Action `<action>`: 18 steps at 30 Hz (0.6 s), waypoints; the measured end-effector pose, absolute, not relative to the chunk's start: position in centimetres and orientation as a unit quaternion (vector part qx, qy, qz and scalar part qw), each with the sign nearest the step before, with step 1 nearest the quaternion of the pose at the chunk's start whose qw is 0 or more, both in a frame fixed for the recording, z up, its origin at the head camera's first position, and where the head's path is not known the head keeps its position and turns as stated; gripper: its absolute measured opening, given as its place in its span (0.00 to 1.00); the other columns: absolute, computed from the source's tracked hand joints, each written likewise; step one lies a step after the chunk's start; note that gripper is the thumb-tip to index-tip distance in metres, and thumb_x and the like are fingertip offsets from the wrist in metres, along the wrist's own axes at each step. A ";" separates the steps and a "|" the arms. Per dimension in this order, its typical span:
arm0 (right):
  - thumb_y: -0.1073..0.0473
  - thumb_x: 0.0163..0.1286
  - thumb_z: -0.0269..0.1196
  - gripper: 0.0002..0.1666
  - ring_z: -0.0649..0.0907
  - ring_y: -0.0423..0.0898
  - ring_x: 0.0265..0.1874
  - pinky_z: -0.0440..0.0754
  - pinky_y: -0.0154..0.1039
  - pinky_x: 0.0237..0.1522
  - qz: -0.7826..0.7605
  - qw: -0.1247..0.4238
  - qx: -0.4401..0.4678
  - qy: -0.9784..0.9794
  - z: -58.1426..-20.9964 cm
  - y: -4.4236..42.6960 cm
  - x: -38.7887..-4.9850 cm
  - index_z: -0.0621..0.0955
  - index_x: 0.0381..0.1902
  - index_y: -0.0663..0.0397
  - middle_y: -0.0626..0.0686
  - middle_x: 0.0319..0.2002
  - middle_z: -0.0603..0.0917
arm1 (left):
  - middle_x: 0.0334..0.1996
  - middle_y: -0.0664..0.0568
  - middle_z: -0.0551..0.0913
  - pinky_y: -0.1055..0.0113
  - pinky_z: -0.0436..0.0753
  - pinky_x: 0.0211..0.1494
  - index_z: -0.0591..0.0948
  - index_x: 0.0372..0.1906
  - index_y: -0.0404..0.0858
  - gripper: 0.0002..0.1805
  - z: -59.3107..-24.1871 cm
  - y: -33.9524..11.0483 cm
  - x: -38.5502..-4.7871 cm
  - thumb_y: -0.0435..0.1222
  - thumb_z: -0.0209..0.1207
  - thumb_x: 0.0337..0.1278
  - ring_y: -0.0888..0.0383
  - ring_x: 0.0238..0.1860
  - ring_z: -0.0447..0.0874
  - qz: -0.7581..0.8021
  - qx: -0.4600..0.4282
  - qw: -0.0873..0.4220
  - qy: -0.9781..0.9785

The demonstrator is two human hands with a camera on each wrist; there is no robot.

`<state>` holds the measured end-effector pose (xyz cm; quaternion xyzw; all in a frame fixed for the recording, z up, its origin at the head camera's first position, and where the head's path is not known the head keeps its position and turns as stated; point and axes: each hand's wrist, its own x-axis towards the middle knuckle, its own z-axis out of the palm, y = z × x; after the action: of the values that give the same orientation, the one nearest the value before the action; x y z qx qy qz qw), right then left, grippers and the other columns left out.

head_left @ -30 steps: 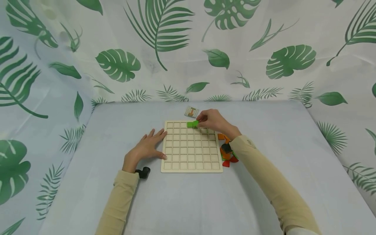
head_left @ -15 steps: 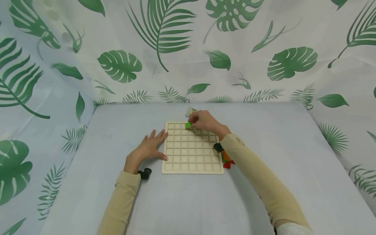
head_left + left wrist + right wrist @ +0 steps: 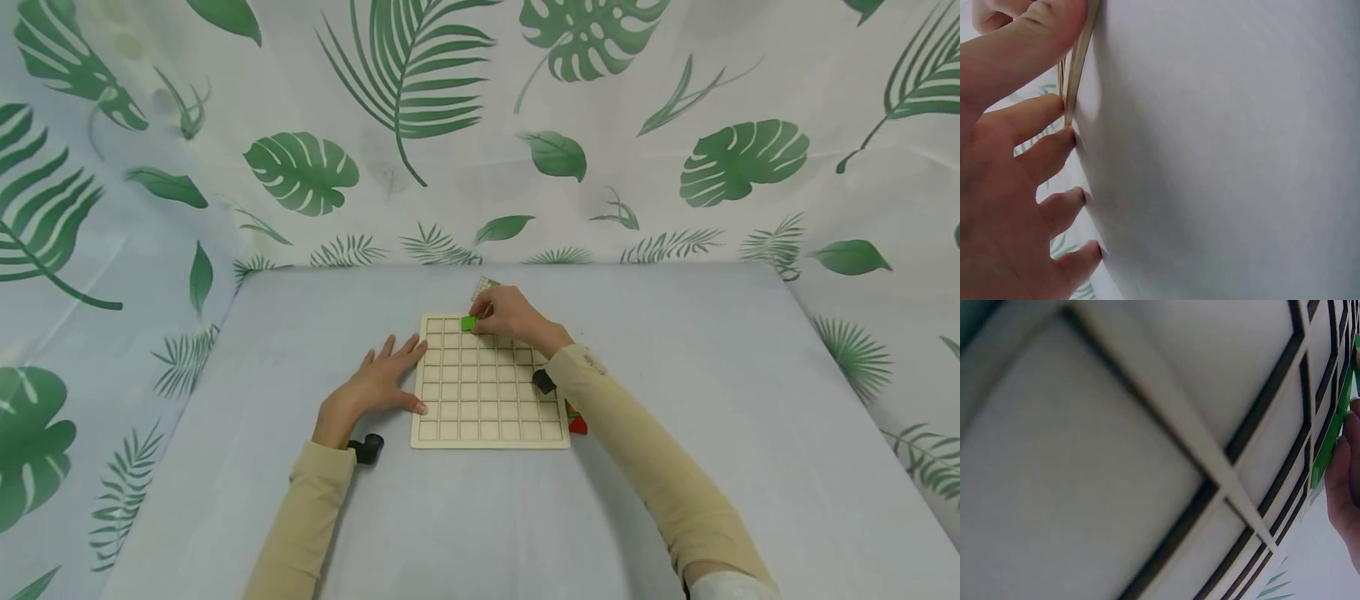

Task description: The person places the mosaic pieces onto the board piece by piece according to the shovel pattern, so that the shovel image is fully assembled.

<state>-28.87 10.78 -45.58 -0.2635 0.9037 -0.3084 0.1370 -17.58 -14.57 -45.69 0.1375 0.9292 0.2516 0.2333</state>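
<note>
While the right hand (image 3: 516,317) is pinching a green tile (image 3: 468,323) at the far edge of the grid board (image 3: 480,388), the left hand (image 3: 375,387), fingers spread, is touching the board's left edge. A card (image 3: 482,286), partly hidden, is lying just beyond the board; a red piece (image 3: 577,426) is resting beside its right edge on the worktop (image 3: 472,517).

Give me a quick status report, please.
Right hand pinching green piece at far row of board. Left hand touching board's left edge. Small card beyond, partly hidden by right hand.
</note>
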 end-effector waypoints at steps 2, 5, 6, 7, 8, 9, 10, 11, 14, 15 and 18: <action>0.61 0.65 0.74 0.16 0.87 0.55 0.47 0.87 0.46 0.52 -0.300 0.138 -0.266 0.906 -45.5 10.7 -29.0 0.87 0.48 0.63 0.61 0.45 0.89 | 0.84 0.45 0.44 0.33 0.37 0.82 0.52 0.84 0.40 0.61 -45.7 -14.7 -17.6 0.47 0.76 0.50 0.35 0.83 0.30 0.255 0.142 0.232 0.928; 0.60 0.65 0.74 0.17 0.87 0.55 0.48 0.87 0.46 0.53 -0.290 0.142 -0.264 0.909 -45.4 10.6 -29.1 0.87 0.48 0.64 0.61 0.46 0.89 | 0.84 0.45 0.44 0.33 0.36 0.82 0.52 0.84 0.41 0.61 -45.7 -14.8 -17.7 0.48 0.76 0.50 0.35 0.83 0.30 0.258 0.145 0.233 0.926; 0.60 0.65 0.74 0.17 0.87 0.55 0.48 0.87 0.46 0.53 -0.289 0.144 -0.262 0.909 -45.4 10.6 -29.0 0.87 0.48 0.64 0.61 0.46 0.88 | 0.84 0.45 0.44 0.34 0.36 0.82 0.52 0.84 0.41 0.61 -45.7 -14.7 -17.7 0.48 0.76 0.50 0.36 0.83 0.30 0.258 0.146 0.234 0.926; 0.60 0.65 0.74 0.17 0.87 0.55 0.48 0.87 0.46 0.53 -0.289 0.145 -0.261 0.910 -45.5 10.6 -29.0 0.87 0.48 0.64 0.60 0.46 0.88 | 0.84 0.45 0.44 0.34 0.36 0.82 0.52 0.84 0.41 0.61 -45.7 -14.7 -17.7 0.48 0.76 0.50 0.36 0.83 0.30 0.258 0.146 0.234 0.926; 0.60 0.64 0.74 0.17 0.87 0.55 0.48 0.87 0.46 0.53 -0.288 0.145 -0.260 0.910 -45.5 10.6 -29.0 0.86 0.48 0.64 0.60 0.46 0.88 | 0.84 0.45 0.44 0.34 0.36 0.82 0.52 0.84 0.41 0.62 -45.7 -14.7 -17.6 0.48 0.76 0.50 0.36 0.83 0.30 0.258 0.145 0.234 0.926; 0.60 0.65 0.74 0.17 0.87 0.55 0.48 0.87 0.46 0.53 -0.288 0.146 -0.260 0.910 -45.6 10.6 -29.0 0.87 0.49 0.64 0.60 0.46 0.88 | 0.84 0.45 0.44 0.34 0.36 0.82 0.52 0.84 0.41 0.62 -45.8 -14.7 -17.6 0.48 0.76 0.49 0.36 0.83 0.31 0.256 0.145 0.234 0.927; 0.60 0.65 0.74 0.17 0.86 0.54 0.48 0.86 0.46 0.53 -0.289 0.147 -0.260 0.910 -45.7 10.6 -29.0 0.87 0.49 0.64 0.60 0.47 0.88 | 0.84 0.45 0.44 0.34 0.36 0.82 0.51 0.84 0.41 0.62 -45.8 -14.7 -17.6 0.48 0.76 0.49 0.36 0.83 0.31 0.254 0.145 0.235 0.927; 0.60 0.65 0.74 0.18 0.86 0.54 0.49 0.86 0.46 0.53 -0.289 0.148 -0.260 0.909 -45.7 10.6 -29.0 0.87 0.49 0.64 0.60 0.47 0.88 | 0.84 0.45 0.44 0.35 0.36 0.83 0.51 0.84 0.41 0.62 -45.8 -14.7 -17.6 0.48 0.76 0.49 0.36 0.83 0.31 0.253 0.144 0.235 0.927; 0.60 0.65 0.74 0.18 0.86 0.54 0.49 0.86 0.46 0.54 -0.291 0.147 -0.262 0.908 -45.9 10.6 -29.0 0.87 0.50 0.64 0.60 0.48 0.88 | 0.84 0.45 0.44 0.35 0.36 0.83 0.51 0.84 0.40 0.62 -45.8 -14.8 -17.6 0.48 0.77 0.49 0.36 0.83 0.31 0.252 0.142 0.234 0.928; 0.60 0.65 0.74 0.18 0.86 0.54 0.49 0.86 0.45 0.54 -0.291 0.148 -0.262 0.908 -45.9 10.6 -29.0 0.87 0.51 0.64 0.60 0.48 0.88 | 0.84 0.45 0.44 0.35 0.36 0.83 0.51 0.84 0.41 0.62 -45.8 -14.8 -17.5 0.48 0.76 0.49 0.36 0.83 0.31 0.252 0.141 0.234 0.928; 0.60 0.66 0.73 0.19 0.86 0.54 0.50 0.86 0.46 0.55 -0.289 0.150 -0.267 0.907 -45.9 10.5 -29.0 0.87 0.52 0.64 0.60 0.49 0.88 | 0.84 0.45 0.44 0.35 0.36 0.83 0.51 0.84 0.41 0.62 -45.8 -14.9 -17.6 0.48 0.76 0.49 0.37 0.83 0.31 0.251 0.140 0.235 0.928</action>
<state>-29.05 10.48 -45.91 -0.2669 0.9069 -0.2891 0.1505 -17.57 -14.89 -45.82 0.1402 0.9284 0.2511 0.2351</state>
